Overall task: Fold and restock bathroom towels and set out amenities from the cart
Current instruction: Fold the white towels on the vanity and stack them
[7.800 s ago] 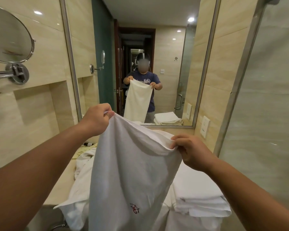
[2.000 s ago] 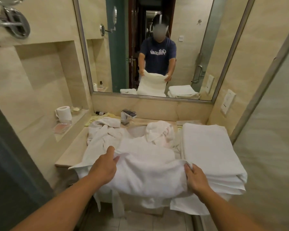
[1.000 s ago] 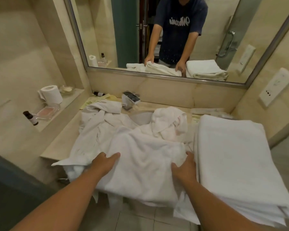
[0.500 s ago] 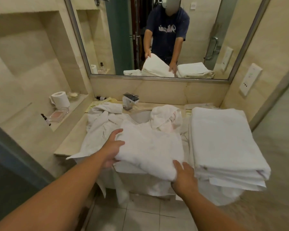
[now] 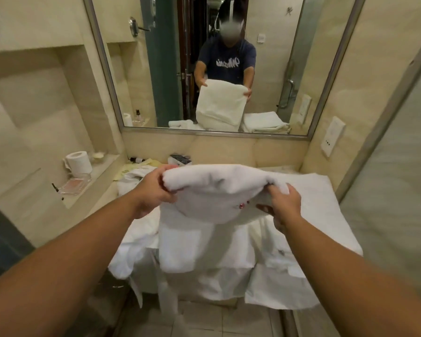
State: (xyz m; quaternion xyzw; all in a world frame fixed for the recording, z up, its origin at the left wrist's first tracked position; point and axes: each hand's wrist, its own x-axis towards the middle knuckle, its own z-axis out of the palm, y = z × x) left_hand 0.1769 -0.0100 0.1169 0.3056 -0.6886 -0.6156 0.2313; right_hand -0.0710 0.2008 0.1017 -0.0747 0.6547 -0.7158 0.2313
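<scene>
At centre frame, held up clear of the counter: a white towel (image 5: 212, 195), doubled over, lower layers hanging toward the bottom edge. Pinched at its upper left end by the left hand (image 5: 156, 190), fingers curled round the fold. Gripped at the upper right end by the right hand (image 5: 281, 203), fingers closed over the bunched edge, thumb beneath. Probably lifted this way to let the weight pull the layers straight and bring the edges level before the next fold.

Right of centre, just behind the right hand: a stack of folded towels (image 5: 326, 203), flat and squared, likely where this one goes. Below and left of the held piece: a heap of loose towels (image 5: 131, 177), spilling over the front edge, not yet folded.

Along the left of the frame, on a wall ledge (image 5: 107, 164): a toilet roll (image 5: 79, 162), a clear tray (image 5: 74, 187) with something pinkish inside, too blurred to name, and a small dish (image 5: 98, 155), contents unclear. Further back, under the mirror (image 5: 272, 76): a small box (image 5: 180, 159) and a little bottle (image 5: 135, 159). No cart in view.
</scene>
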